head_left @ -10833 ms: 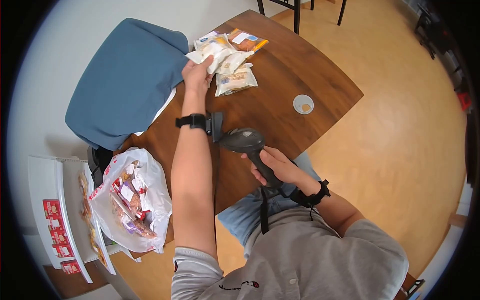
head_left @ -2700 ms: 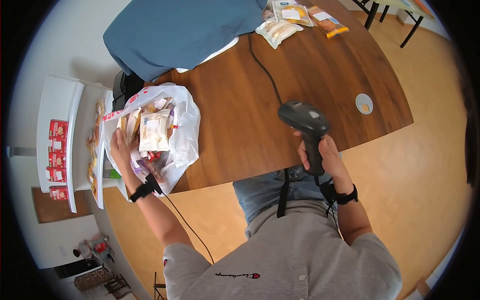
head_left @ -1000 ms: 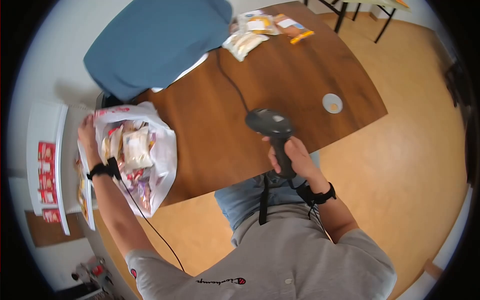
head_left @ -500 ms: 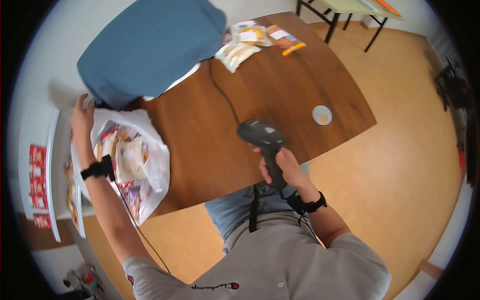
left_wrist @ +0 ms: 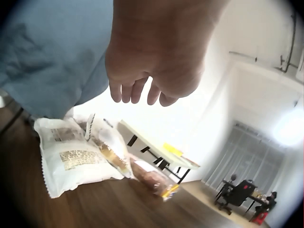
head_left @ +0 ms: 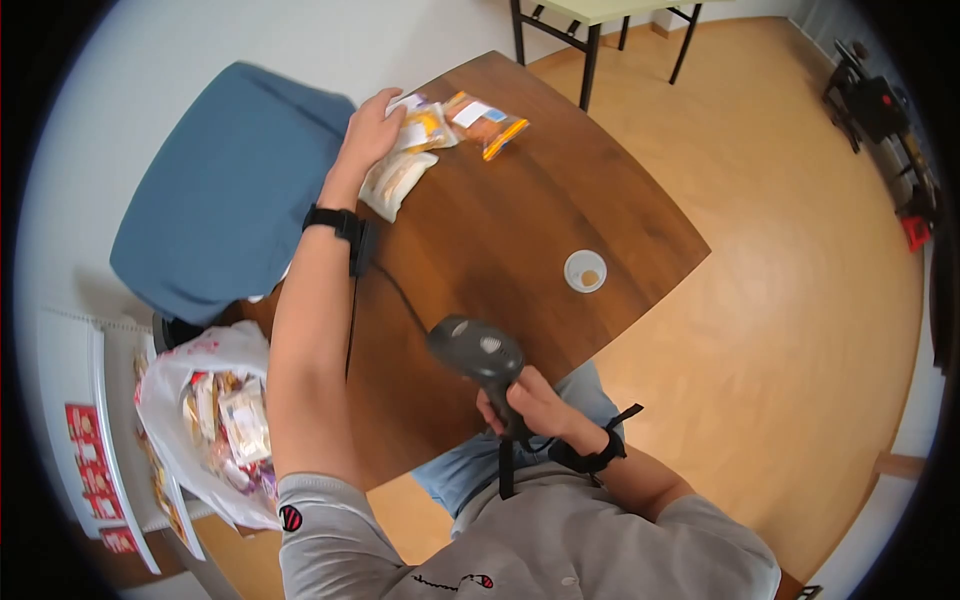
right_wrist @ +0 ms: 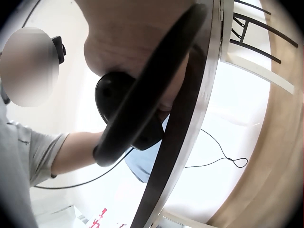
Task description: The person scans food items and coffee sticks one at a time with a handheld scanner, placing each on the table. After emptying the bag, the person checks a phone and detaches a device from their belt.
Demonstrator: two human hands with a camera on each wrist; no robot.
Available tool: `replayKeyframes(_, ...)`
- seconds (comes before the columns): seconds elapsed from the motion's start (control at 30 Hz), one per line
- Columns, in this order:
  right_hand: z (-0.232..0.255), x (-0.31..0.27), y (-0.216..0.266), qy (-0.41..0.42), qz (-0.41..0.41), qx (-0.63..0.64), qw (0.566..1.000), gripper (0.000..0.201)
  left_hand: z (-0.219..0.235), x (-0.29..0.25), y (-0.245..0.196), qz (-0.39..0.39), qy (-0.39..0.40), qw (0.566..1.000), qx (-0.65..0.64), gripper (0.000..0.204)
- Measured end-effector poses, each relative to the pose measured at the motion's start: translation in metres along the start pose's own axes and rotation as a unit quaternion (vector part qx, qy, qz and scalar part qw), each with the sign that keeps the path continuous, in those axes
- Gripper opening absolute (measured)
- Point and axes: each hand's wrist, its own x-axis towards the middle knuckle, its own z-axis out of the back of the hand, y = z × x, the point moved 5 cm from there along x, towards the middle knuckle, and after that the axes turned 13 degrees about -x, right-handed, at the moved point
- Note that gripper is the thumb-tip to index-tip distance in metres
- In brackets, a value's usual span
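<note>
My left hand is at the far end of the wooden table, with its fingers extended and holding nothing. In the left wrist view it hovers over the snack packs. Beside it lie a white snack pack, a clear and yellow pack and a brown pack with an orange edge. My right hand grips a black barcode scanner by its handle near the table's front edge. In the right wrist view the scanner's dark handle shows under the hand, with much of its body hidden.
A white plastic bag full of packaged snacks stands at the table's left. A blue cloth covers something bulky behind it. A small round cup sits toward the right edge. The scanner's cable crosses the wood. Shelves with red boxes stand far left.
Over the last second my left hand has left the bag's rim and reached forward to the snack packs. A white pack lay on top in the bag earlier too. My right hand keeps the scanner.
</note>
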Motion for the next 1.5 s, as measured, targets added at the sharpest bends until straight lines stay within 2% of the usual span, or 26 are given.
replayKeyframes(0.03, 0.001, -0.001, 0.003, -0.009, 0.001, -0.001, 1.000, 0.061, -0.012, 0.014, 0.010, -0.005, 0.006, 1.000, -0.005, 0.043)
replayKeyframes(0.1, 0.001, 0.000, 0.006, -0.005, 0.003, -0.025, 1.000, 0.071, -0.032, 0.034, 0.050, 0.102, 0.030, 0.993, 0.048, 0.051)
replayKeyframes(0.13, 0.001, -0.001, 0.003, -0.002, 0.018, -0.014, 1.000, 0.068, -0.044, 0.045, 0.082, 0.104, 0.033, 0.993, 0.041, 0.057)
replayKeyframes(0.17, 0.001, -0.001, 0.002, -0.005, 0.019, -0.015, 1.000, 0.068, -0.048, 0.050, 0.080, 0.102, 0.034, 0.993, 0.039, 0.057)
replayKeyframes(0.23, 0.000, -0.001, 0.001, -0.005, 0.042, 0.002, 0.999, 0.064, -0.057, 0.045, 0.087, 0.195, 0.049, 0.973, 0.110, 0.064)
replayKeyframes(0.37, 0.002, 0.001, -0.002, -0.005, 0.080, -0.039, 0.996, 0.058, -0.058, 0.027, 0.066, 0.236, 0.081, 0.962, 0.108, 0.072)
replayKeyframes(0.5, 0.000, 0.002, -0.005, -0.013, 0.070, -0.042, 0.997, 0.056, -0.056, -0.012, 0.057, 0.231, 0.092, 0.966, 0.072, 0.072)
replayKeyframes(0.57, 0.001, -0.002, -0.010, 0.002, 0.060, -0.016, 0.998, 0.061, -0.056, -0.042, 0.032, 0.192, 0.101, 0.976, 0.029, 0.069)
replayKeyframes(0.63, 0.003, -0.004, -0.009, 0.008, 0.058, -0.009, 0.998, 0.061, -0.057, -0.059, 0.012, 0.206, 0.113, 0.972, 0.032, 0.066)
replayKeyframes(0.7, 0.002, -0.004, -0.008, 0.018, 0.056, -0.004, 0.998, 0.060, -0.051, -0.062, -0.019, 0.067, 0.042, 0.978, 0.195, 0.061)
replayKeyframes(0.73, 0.002, -0.003, -0.006, 0.003, 0.055, -0.015, 0.998, 0.058, -0.051, -0.052, -0.038, -0.037, 0.019, 0.984, 0.172, 0.058)
replayKeyframes(0.8, 0.001, -0.002, -0.004, -0.016, 0.057, -0.020, 0.998, 0.058, -0.063, -0.023, -0.063, -0.095, 0.056, 0.993, 0.031, 0.054)
replayKeyframes(0.87, -0.001, -0.002, -0.002, -0.020, 0.050, -0.009, 0.998, 0.060, -0.100, 0.007, -0.062, -0.130, 0.073, 0.989, -0.021, 0.060)
replayKeyframes(0.93, -0.001, -0.003, 0.000, -0.025, 0.046, 0.001, 0.999, 0.061, -0.127, 0.018, -0.060, 0.029, 0.156, 0.987, 0.032, 0.072)
replayKeyframes(0.97, 0.000, -0.003, 0.001, -0.026, 0.048, 0.000, 0.999, 0.062, -0.131, 0.021, -0.065, 0.029, 0.148, 0.988, 0.034, 0.072)
replayKeyframes(1.03, -0.001, -0.002, 0.000, -0.025, 0.053, 0.001, 0.998, 0.063, -0.142, 0.020, -0.059, 0.111, 0.179, 0.977, 0.046, 0.079)
replayKeyframes(1.07, 0.000, -0.002, 0.000, -0.033, 0.060, 0.001, 0.998, 0.063, -0.137, 0.020, -0.061, 0.043, 0.095, 0.994, 0.039, 0.064)
replayKeyframes(1.1, 0.000, -0.003, 0.000, -0.042, 0.065, 0.001, 0.997, 0.063, -0.138, 0.020, -0.056, 0.043, 0.093, 0.994, 0.041, 0.064)
replayKeyframes(1.17, -0.001, -0.003, 0.001, -0.044, 0.067, 0.002, 0.997, 0.062, -0.114, 0.012, -0.083, 0.081, 0.156, 0.981, 0.079, 0.047)
replayKeyframes(1.2, -0.001, -0.002, 0.003, -0.049, 0.068, 0.003, 0.996, 0.062, -0.099, 0.005, -0.095, 0.083, 0.152, 0.982, 0.080, 0.047)
replayKeyframes(1.27, -0.001, -0.002, 0.002, -0.039, 0.057, 0.002, 0.998, 0.062, -0.063, -0.009, -0.108, 0.081, 0.054, 0.995, -0.025, 0.050)
replayKeyframes(1.3, -0.001, -0.002, 0.002, -0.035, 0.048, 0.003, 0.998, 0.061, -0.049, -0.017, -0.103, 0.083, 0.051, 0.995, -0.023, 0.050)
replayKeyframes(1.37, -0.002, -0.001, 0.001, -0.020, 0.045, 0.003, 0.999, 0.061, -0.010, -0.038, -0.092, 0.054, 0.048, 0.983, -0.166, 0.040)
replayKeyframes(1.4, -0.002, 0.000, 0.000, -0.017, 0.037, 0.018, 0.999, 0.061, 0.005, -0.055, -0.082, 0.131, 0.044, 0.942, -0.307, 0.039)
replayKeyframes(1.43, -0.003, 0.001, -0.001, -0.015, 0.030, 0.032, 0.999, 0.061, 0.021, -0.079, -0.080, 0.202, 0.038, 0.874, -0.440, 0.037)
replayKeyframes(1.5, -0.004, 0.003, 0.001, 0.001, 0.033, 0.030, 0.999, 0.062, 0.055, -0.126, -0.076, 0.239, -0.008, 0.792, -0.562, 0.043)
